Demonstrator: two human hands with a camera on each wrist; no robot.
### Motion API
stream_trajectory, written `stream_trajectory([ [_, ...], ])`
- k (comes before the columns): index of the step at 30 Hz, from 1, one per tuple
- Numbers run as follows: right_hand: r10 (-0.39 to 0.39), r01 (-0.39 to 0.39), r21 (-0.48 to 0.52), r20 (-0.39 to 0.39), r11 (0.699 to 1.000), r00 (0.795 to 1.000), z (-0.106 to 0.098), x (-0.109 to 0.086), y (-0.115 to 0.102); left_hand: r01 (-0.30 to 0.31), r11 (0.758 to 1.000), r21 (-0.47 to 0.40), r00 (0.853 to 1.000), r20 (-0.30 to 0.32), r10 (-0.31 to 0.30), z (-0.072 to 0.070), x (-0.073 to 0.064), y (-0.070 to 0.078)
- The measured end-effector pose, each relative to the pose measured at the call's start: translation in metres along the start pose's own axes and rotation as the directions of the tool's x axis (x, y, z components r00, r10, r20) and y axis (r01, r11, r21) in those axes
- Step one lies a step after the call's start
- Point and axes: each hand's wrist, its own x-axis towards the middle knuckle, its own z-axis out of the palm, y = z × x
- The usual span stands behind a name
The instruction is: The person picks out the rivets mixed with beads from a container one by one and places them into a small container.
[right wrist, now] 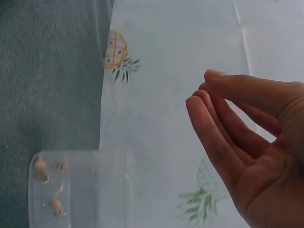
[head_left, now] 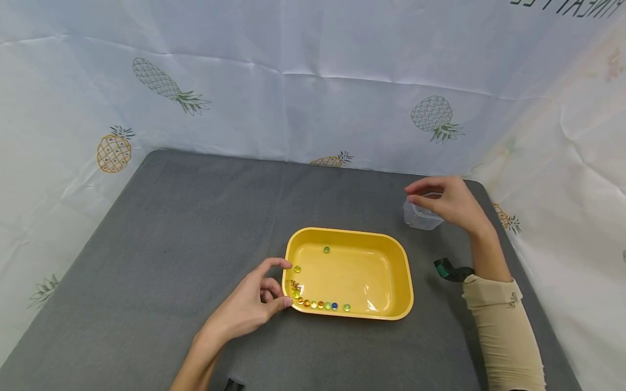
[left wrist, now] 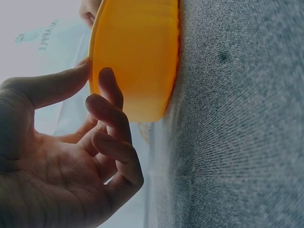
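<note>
My left hand [head_left: 246, 307] holds the left end of a yellow plastic tray [head_left: 347, 277], thumb at the near corner and index finger on the rim. In the left wrist view, its other fingers curl beside the outer wall. Glass marbles lie in the tray, several along the near side, including a blue marble [head_left: 335, 306]. A small cluster of gold-brown pieces [head_left: 295, 285] sits at its left end. Above a clear plastic container [head_left: 421, 221] hovers my right hand [head_left: 450, 203], thumb close to the fingertips, with nothing visible between them. Small tan pieces [right wrist: 56, 204] lie inside the container.
A grey tabletop [head_left: 171, 260] carries both vessels. White cloth [head_left: 303, 119] printed with pineapples hangs behind and at the sides. A black and green strap [head_left: 452, 270] sits by the right wrist, and the table's right edge runs close to that arm.
</note>
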Motion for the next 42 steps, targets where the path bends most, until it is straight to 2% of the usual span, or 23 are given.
stream_trajectory([
  [10, -0.096, 0.094, 0.030, 0.051, 0.995, 0.994, 0.007, 0.003, -0.026, -0.016, 1.000, -0.021, 1.000, 0.002, 0.016, -0.001, -0.001, 0.001],
  [27, -0.155, 0.155, 0.010, 0.141, 0.988, 0.978, 0.024, 0.010, -0.054, -0.010, 1.000, -0.026, 1.000, 0.006, 0.010, -0.001, -0.001, 0.001],
  [36, -0.226, 0.209, 0.098, 0.213, 0.973, 0.951, 0.033, 0.018, -0.073, -0.021, 1.000, -0.015, 1.000, -0.002, 0.021, -0.001, -0.001, 0.000],
  [42, -0.263, 0.237, 0.126, 0.266, 0.963, 0.927, 0.041, 0.023, -0.080, 0.001, 1.000, 0.011, 1.000, -0.004, -0.001, 0.001, -0.001, 0.000],
])
